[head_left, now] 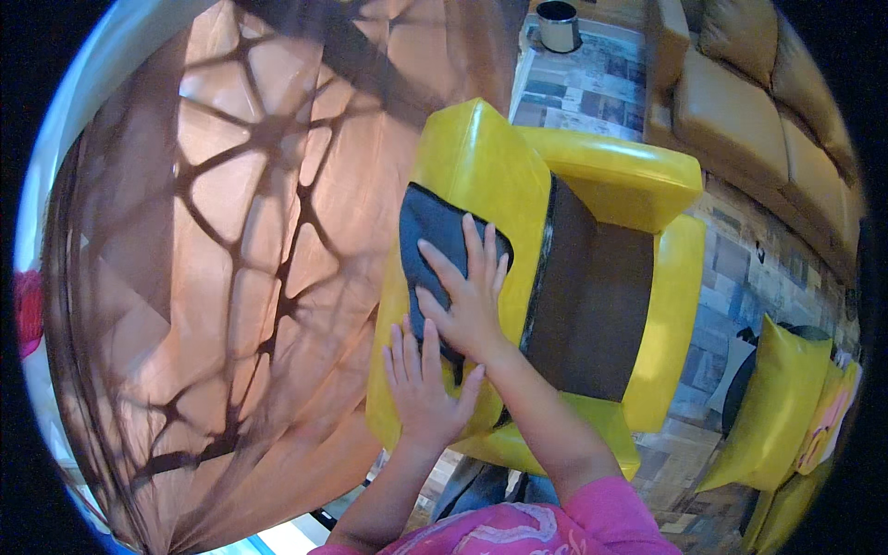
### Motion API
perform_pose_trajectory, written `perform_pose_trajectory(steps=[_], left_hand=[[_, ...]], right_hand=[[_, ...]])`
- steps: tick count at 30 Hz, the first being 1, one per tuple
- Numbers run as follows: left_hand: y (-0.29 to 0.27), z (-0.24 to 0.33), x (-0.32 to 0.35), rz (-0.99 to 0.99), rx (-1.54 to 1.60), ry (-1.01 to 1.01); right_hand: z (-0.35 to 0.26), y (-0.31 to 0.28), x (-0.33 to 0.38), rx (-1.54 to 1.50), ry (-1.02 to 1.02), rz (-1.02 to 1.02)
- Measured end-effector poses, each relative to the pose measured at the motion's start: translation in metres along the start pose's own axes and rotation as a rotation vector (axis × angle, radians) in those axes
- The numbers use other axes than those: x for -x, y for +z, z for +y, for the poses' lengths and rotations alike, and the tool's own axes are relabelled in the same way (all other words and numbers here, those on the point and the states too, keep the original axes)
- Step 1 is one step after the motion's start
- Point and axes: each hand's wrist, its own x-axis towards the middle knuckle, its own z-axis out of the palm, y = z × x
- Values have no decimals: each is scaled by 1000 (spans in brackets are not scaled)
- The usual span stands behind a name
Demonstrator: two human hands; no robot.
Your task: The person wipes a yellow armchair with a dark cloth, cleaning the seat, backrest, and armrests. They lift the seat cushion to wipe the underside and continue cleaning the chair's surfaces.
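Observation:
A yellow upholstered armchair (pixel 490 166) stands in front of me, with its smooth yellow back nearest the curtain. A dark piece that looks like cloth (pixel 428 217) lies flat against that back. My right hand (pixel 474 301) rests on the dark piece, fingers spread. Below and to the left, my left hand (pixel 425 393) lies flat with its fingers apart, at the lower edge of the same piece and on the yellow cover. Neither hand grips anything. Part of the dark piece is hidden under my hands.
To the left hangs a large brown curtain (pixel 213 194) with a dark branching pattern. A tan sofa (pixel 731 111) is at the far right, near a shiny round bin (pixel 559 28). Another yellow seat (pixel 777 407) stands at the right on the patchwork floor (pixel 684 370).

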Motion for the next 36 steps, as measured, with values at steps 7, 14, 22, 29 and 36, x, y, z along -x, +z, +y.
perform_pose_trajectory(steps=[7,14,22,29,36], left_hand=[[-4,-14,-47,56,300,-144],[23,-13,-73,-6,113,-120],[20,-5,-80,-20,50,-88],[27,3,-112,39,283,-222],[20,-12,-108,-147,287,-89]], right_hand=[[-6,12,-4,36,52,42],[12,20,122,-54,216,-156],[85,12,10,8,350,49],[71,14,9,0,241,35],[43,9,4,82,23,-68]])
